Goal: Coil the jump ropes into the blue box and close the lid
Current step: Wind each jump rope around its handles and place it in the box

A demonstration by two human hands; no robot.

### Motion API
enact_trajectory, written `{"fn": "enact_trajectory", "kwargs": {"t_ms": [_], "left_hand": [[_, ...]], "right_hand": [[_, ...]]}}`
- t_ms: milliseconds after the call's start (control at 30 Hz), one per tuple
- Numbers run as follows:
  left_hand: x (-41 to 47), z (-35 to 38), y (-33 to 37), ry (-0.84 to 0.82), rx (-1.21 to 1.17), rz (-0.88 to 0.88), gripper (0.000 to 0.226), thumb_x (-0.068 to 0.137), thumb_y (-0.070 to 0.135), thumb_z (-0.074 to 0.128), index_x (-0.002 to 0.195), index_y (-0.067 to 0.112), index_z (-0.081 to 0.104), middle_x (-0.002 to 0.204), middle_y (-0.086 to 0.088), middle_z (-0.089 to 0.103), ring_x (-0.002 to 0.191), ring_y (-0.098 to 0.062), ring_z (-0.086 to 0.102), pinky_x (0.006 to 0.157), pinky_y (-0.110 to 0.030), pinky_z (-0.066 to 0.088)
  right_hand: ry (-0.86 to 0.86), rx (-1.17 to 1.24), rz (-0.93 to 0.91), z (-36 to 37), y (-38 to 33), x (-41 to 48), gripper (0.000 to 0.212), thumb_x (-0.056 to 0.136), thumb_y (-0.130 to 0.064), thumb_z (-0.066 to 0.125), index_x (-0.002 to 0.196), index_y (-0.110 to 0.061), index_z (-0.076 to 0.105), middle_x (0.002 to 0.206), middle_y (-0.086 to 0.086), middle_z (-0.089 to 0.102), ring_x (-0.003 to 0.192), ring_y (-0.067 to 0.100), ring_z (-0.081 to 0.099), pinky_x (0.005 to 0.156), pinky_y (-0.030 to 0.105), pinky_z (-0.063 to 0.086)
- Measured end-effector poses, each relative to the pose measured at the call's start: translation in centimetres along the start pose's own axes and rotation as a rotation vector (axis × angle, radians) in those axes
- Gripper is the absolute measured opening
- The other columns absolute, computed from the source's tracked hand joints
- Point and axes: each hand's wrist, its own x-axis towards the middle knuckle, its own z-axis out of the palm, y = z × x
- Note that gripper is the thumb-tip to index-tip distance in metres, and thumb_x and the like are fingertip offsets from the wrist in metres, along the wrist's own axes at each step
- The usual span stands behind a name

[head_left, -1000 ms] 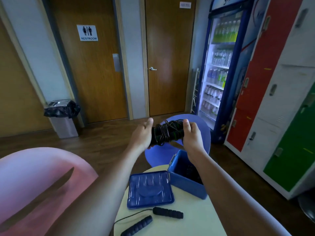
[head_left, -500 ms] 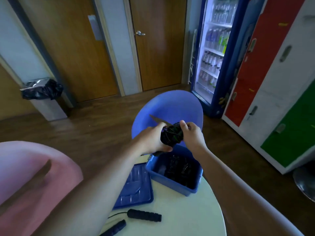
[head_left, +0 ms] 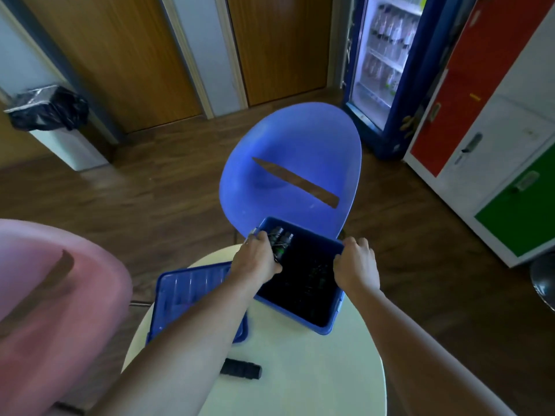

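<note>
Coiled rope (head_left: 280, 241) in blue box (head_left: 328, 325)

The round, cream-coloured table (head_left: 300, 370) carried three things. The blue box (head_left: 294, 312) stood open on the far part of the top, turned at an angle to the person. The blue lid (head_left: 186, 295) lay flat just beside the box, on its left, and the lid's far left corner seemed to reach past the table's edge. Nearer to the person, apart from both, one black jump rope handle (head_left: 241, 368) lay on its side on the bare top.
</note>
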Motion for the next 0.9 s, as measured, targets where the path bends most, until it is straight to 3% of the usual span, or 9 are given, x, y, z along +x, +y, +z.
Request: {"fn": "enact_trajectory", "kwargs": {"t_ms": [100, 200, 267, 367, 500, 667, 900], "left_hand": [[0.7, 2.1, 0.8, 0.020, 0.124, -0.022, 0.081, 0.086, 0.041, 0.075, 0.142, 0.000, 0.033, 0.142, -0.018, 0.041, 0.121, -0.035, 0.058, 0.079, -0.041, 0.049], [1.2, 3.6, 1.1, 0.024, 0.258, -0.022, 0.078, 0.090, 0.041, 0.069, 0.145, -0.003, 0.035, 0.143, -0.017, 0.043, 0.130, -0.036, 0.048, 0.092, -0.041, 0.049], [1.6, 4.2, 1.1, 0.024, 0.265, -0.039, 0.072, 0.093, 0.037, 0.066, 0.144, -0.003, 0.036, 0.141, -0.017, 0.045, 0.124, -0.036, 0.054, 0.087, -0.041, 0.051], [1.7, 4.7, 1.0, 0.026, 0.293, -0.016, 0.082, 0.095, 0.038, 0.063, 0.155, 0.007, 0.015, 0.146, -0.022, 0.040, 0.111, -0.036, 0.063, 0.070, -0.040, 0.048], [2.1, 5.0, 0.4, -0.011, 0.362, 0.019, 0.089, 0.099, 0.038, 0.057, 0.161, 0.018, -0.004, 0.157, -0.023, 0.027, 0.110, -0.036, 0.063, 0.067, -0.038, 0.041], [3.2, 5.0, 0.7, -0.078, 0.371, 0.012, 0.088, 0.099, 0.024, 0.057, 0.161, 0.013, -0.005, 0.125, -0.015, 0.065, 0.104, -0.033, 0.066, 0.066, -0.038, 0.044], [5.4, 4.9, 1.4, -0.236, 0.340, -0.051, 0.095, 0.097, 0.019, 0.062, 0.160, 0.013, -0.008, 0.149, -0.013, 0.049, 0.129, -0.035, 0.054, 0.092, -0.044, 0.047]], "right_hand": [[-0.010, -0.014, 0.006, 0.9, 1.1, 0.2, 0.034, 0.095, -0.003, 0.050, 0.128, -0.007, 0.051, 0.127, 0.015, 0.049, 0.115, 0.033, 0.050, 0.091, 0.042, 0.047], [0.011, 0.014, -0.006, 1.3, 1.9, 0.4, 0.038, 0.093, 0.004, 0.048, 0.129, -0.006, 0.052, 0.124, 0.015, 0.048, 0.110, 0.034, 0.053, 0.089, 0.042, 0.048], [0.026, 0.056, 0.001, 1.5, 2.4, 0.6, 0.041, 0.091, 0.008, 0.047, 0.130, -0.006, 0.052, 0.122, 0.015, 0.046, 0.105, 0.035, 0.055, 0.085, 0.043, 0.049], [0.045, 0.127, 0.013, 1.8, 3.0, 0.7, 0.040, 0.092, 0.005, 0.047, 0.130, -0.007, 0.052, 0.123, 0.015, 0.044, 0.100, 0.038, 0.058, 0.081, 0.041, 0.047], [0.033, 0.184, 0.047, 2.0, 3.3, 0.9, 0.040, 0.095, 0.000, 0.049, 0.135, -0.008, 0.051, 0.127, 0.013, 0.042, 0.085, 0.028, 0.054, 0.079, 0.036, 0.047], [0.024, 0.190, 0.047, 2.2, 3.6, 1.4, 0.034, 0.095, -0.001, 0.051, 0.129, -0.007, 0.054, 0.125, 0.013, 0.043, 0.083, 0.028, 0.057, 0.078, 0.038, 0.052], [0.036, 0.185, 0.051, 2.7, 3.8, 1.9, 0.032, 0.096, 0.001, 0.048, 0.126, -0.007, 0.055, 0.123, 0.011, 0.042, 0.083, 0.030, 0.060, 0.072, 0.039, 0.055]]}}
